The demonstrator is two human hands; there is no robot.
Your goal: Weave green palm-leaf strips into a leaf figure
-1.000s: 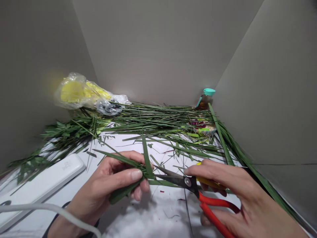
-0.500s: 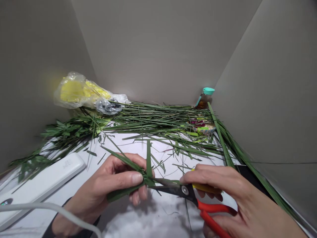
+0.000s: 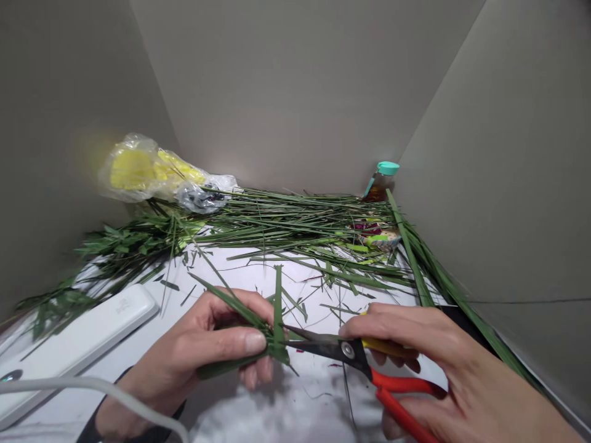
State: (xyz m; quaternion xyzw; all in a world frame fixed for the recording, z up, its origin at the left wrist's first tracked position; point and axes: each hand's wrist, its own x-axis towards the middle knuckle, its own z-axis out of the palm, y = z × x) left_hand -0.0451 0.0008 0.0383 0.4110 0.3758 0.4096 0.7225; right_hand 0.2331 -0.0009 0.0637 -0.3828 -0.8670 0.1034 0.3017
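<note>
A booth of grey walls encloses a white-covered work surface (image 3: 295, 277). Along its back lies the landmark, a heap of long green leaf blades (image 3: 295, 221), loosely parallel and running crosswise. Left of the heap are leafy sprigs (image 3: 124, 243) and a clear plastic bag holding something yellow (image 3: 138, 172). Behind its right end stands a glass bottle with a teal cap (image 3: 381, 183), its contents amber-brown. Just in front of the bottle, among the blades, a small dish (image 3: 381, 241) holds reddish bits; they are too small to identify. Nearer the person and left of the heap lies a flat white device (image 3: 78, 326), with a pale cord (image 3: 69, 384) crossing in front of it.

Well in front of the heap, a folded leaf bundle (image 3: 277, 338) sits between the hands, nearer the left hand (image 3: 217, 341). That hand pinches it between thumb and curled fingers. Its strips splay out: one stands upright, one points back left, and one runs down left. The right hand (image 3: 415, 344) closes around red-handled scissors (image 3: 346, 351), whose slightly parted blades point left, their tips touching the bundle's right side.
</note>
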